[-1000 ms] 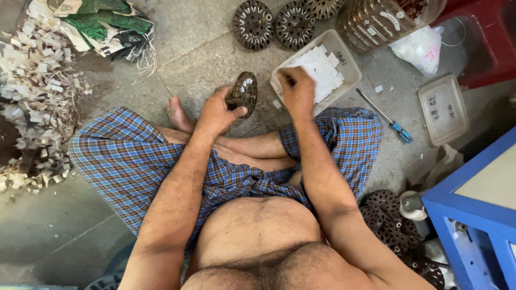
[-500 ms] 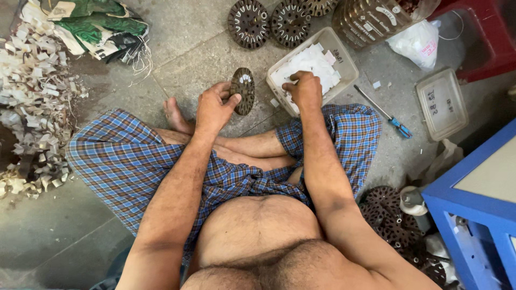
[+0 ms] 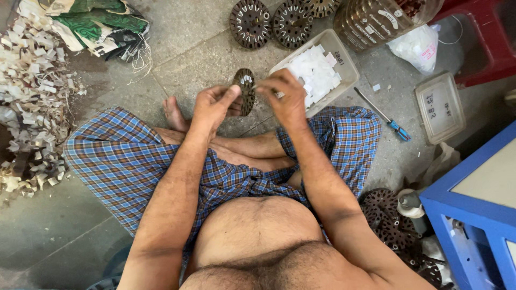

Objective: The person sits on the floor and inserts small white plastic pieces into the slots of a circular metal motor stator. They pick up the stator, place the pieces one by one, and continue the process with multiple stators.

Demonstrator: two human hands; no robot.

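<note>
My left hand (image 3: 214,105) grips a dark slotted metal disc (image 3: 245,87), held on edge in front of my crossed legs. My right hand (image 3: 286,95) has its fingertips pinched at the disc's right rim; a small white piece may be between them, but I cannot make it out. Just behind my right hand sits a pale plastic tray (image 3: 343,59) filled with small white slips. I sit cross-legged on a stone floor in a blue checked cloth (image 3: 118,172).
Two more slotted discs (image 3: 250,22) lie on the floor ahead, and a stack of them (image 3: 388,220) by my right knee. A blue-handled screwdriver (image 3: 388,121), a lidded clear box (image 3: 439,107), a blue cabinet (image 3: 473,215) stand right. A heap of pale scraps (image 3: 29,102) lies left.
My right hand left the tray of white slips and came to the disc's rim. My left hand lifted and tilted the disc slightly toward the right hand.
</note>
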